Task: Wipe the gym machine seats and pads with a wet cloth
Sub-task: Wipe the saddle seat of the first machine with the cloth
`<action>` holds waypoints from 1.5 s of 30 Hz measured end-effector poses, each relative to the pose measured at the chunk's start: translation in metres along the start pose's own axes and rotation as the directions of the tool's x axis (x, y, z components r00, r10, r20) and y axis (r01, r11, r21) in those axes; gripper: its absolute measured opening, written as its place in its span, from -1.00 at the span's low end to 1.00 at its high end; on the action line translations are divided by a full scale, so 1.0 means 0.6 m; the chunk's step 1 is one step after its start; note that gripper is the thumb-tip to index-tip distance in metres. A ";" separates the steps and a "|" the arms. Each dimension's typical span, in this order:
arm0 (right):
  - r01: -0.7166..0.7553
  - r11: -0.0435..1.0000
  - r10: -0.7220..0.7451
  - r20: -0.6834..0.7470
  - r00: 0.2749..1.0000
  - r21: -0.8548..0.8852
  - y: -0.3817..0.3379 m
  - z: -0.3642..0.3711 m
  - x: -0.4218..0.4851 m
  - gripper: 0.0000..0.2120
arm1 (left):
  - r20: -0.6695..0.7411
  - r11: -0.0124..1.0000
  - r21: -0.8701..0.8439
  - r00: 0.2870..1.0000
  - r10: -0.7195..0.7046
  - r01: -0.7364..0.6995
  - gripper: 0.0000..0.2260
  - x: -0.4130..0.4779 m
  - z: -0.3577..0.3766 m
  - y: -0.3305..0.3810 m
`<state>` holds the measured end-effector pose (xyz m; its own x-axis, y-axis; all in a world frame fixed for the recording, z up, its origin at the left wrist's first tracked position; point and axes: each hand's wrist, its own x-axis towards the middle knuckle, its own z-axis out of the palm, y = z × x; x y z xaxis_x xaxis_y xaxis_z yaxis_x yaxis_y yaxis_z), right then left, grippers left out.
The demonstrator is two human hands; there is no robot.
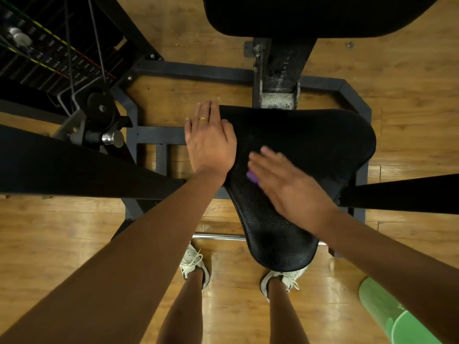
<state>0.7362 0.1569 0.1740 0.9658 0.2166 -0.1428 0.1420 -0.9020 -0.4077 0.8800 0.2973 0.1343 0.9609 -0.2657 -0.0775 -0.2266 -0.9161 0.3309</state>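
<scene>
A black textured gym machine seat (310, 145) fills the middle of the view, wide at the far end and narrow toward me. My left hand (211, 140), with a gold ring, rests flat on the seat's left edge, fingers together and holding nothing. My right hand (285, 182) is blurred and presses palm-down on the seat's middle. A small purple cloth (252, 177) peeks out from under its thumb side; most of the cloth is hidden. A black back pad (310, 16) sits beyond the seat at the top.
The dark steel frame (193, 70) surrounds the seat on the wooden floor. A weight stack with cables (49, 58) stands at the upper left. Black padded arms (74, 165) reach in from both sides. A green mat (387, 311) lies at the lower right. My white shoes (193, 264) stand below the seat.
</scene>
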 end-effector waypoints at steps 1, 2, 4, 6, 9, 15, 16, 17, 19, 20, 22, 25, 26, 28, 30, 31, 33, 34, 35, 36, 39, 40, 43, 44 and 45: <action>-0.102 0.995 0.102 -0.043 0.994 0.009 0.009 -0.002 0.024 -0.57 | 0.001 1.000 -0.003 1.000 -0.002 0.002 -0.52 -0.002 0.001 0.001; -0.217 0.976 0.219 -0.089 0.972 0.033 0.018 -0.004 0.050 -0.60 | 0.000 1.000 -0.006 1.000 -0.002 0.002 -0.53 -0.002 0.001 0.001; -0.406 0.908 0.417 -0.162 0.894 0.101 0.032 -0.008 0.100 -0.62 | -0.003 1.000 -0.007 1.000 -0.004 0.004 -0.53 -0.001 0.002 0.001; -0.483 0.864 0.503 -0.213 0.838 0.143 0.028 0.000 0.131 -0.63 | -0.008 1.000 -0.006 1.000 -0.008 0.008 -0.54 0.000 0.002 -0.001; -0.440 0.880 0.469 -0.179 0.865 0.181 -0.002 0.015 0.114 -0.62 | -0.014 1.000 0.003 1.000 -0.015 0.015 -0.54 0.002 0.003 -0.007; -0.213 0.959 0.221 -0.022 0.975 0.185 -0.084 0.005 -0.050 -0.61 | 0.002 1.000 0.004 1.000 -0.002 0.002 -0.54 -0.002 0.002 0.001; -0.217 0.959 0.225 -0.020 0.974 0.184 -0.089 0.007 -0.060 -0.60 | 0.000 1.000 0.007 1.000 -0.004 0.004 -0.54 -0.001 0.002 0.001; -0.227 0.958 0.236 -0.029 0.971 0.175 -0.092 0.009 -0.061 -0.60 | -0.003 1.000 0.006 1.000 -0.007 0.007 -0.54 0.001 0.001 0.000; -0.253 0.956 0.265 -0.071 0.962 0.148 -0.089 0.013 -0.044 -0.61 | -0.001 1.000 -0.005 1.000 -0.014 0.014 -0.54 0.001 0.001 -0.001; -0.269 0.955 0.281 -0.087 0.956 0.126 -0.085 0.016 -0.030 -0.61 | 0.004 1.000 -0.009 1.000 -0.016 0.016 -0.54 0.000 0.001 0.000; -0.322 0.943 0.330 -0.109 0.938 0.084 -0.064 0.018 0.006 -0.61 | 0.011 1.000 -0.015 1.000 -0.013 0.013 -0.53 -0.002 0.001 0.003; -0.451 0.881 0.471 -0.173 0.865 0.142 -0.002 0.004 0.074 -0.62 | 0.009 1.000 -0.004 1.000 -0.006 0.006 -0.53 0.002 0.000 0.002; -0.492 0.854 0.518 -0.178 0.837 0.170 0.020 -0.003 0.097 -0.62 | 0.007 1.000 0.002 1.000 -0.002 0.002 -0.53 0.004 0.000 0.000; -0.542 0.817 0.573 -0.173 0.801 0.196 0.051 -0.013 0.127 -0.62 | 0.009 1.000 0.004 1.000 0.001 -0.001 -0.53 0.004 0.002 -0.003; -0.538 0.822 0.566 -0.163 0.808 0.186 0.053 -0.008 0.130 -0.62 | 0.010 1.000 0.003 1.000 -0.006 0.006 -0.52 0.000 0.003 -0.004; -0.517 0.838 0.543 -0.162 0.824 0.176 0.045 -0.003 0.121 -0.60 | 0.007 1.000 0.003 1.000 -0.009 0.009 -0.52 0.000 0.003 -0.003; -0.454 0.874 0.480 -0.162 0.862 0.173 0.021 0.005 0.090 -0.59 | 0.001 1.000 0.006 1.000 -0.009 0.009 -0.51 0.002 0.000 -0.003; -0.418 0.888 0.448 -0.155 0.881 0.189 0.007 0.007 0.070 -0.58 | -0.003 1.000 0.008 1.000 -0.009 0.009 -0.51 0.003 -0.003 -0.003; -0.386 0.898 0.419 -0.149 0.896 0.210 -0.008 0.008 0.049 -0.58 | -0.005 1.000 0.009 1.000 -0.011 0.011 -0.52 0.002 -0.007 -0.004; -0.359 0.905 0.397 -0.151 0.905 0.229 -0.022 0.007 0.028 -0.58 | -0.003 1.000 0.010 1.000 -0.010 0.010 -0.52 0.002 -0.009 -0.004; -0.312 0.915 0.369 -0.216 0.904 0.256 -0.049 0.018 -0.019 -0.59 | 0.025 1.000 0.027 1.000 0.012 -0.012 -0.52 0.002 -0.012 -0.002; -0.307 0.916 0.369 -0.242 0.897 0.258 -0.051 0.022 -0.024 -0.61 | 0.040 0.999 0.036 0.999 0.026 -0.027 -0.52 0.003 -0.012 -0.001; -0.288 0.887 0.408 -0.322 0.854 0.361 -0.052 0.025 -0.023 -0.65 | 0.094 0.989 0.032 0.986 0.139 -0.142 -0.55 -0.006 -0.021 0.009; -0.281 0.858 0.452 -0.371 0.811 0.430 -0.050 0.023 -0.025 -0.66 | 0.113 0.976 -0.007 0.970 0.217 -0.217 -0.56 -0.018 -0.025 0.025; -0.283 0.815 0.521 -0.425 0.740 0.505 -0.047 0.020 -0.031 -0.66 | 0.153 0.956 -0.076 0.944 0.293 -0.284 -0.56 -0.036 -0.029 0.047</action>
<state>0.7116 0.1828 0.1772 0.8813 -0.4679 0.0654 -0.2673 -0.6080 -0.7476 0.8559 0.2825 0.1615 0.8163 -0.5650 -0.1202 -0.4775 -0.7770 0.4101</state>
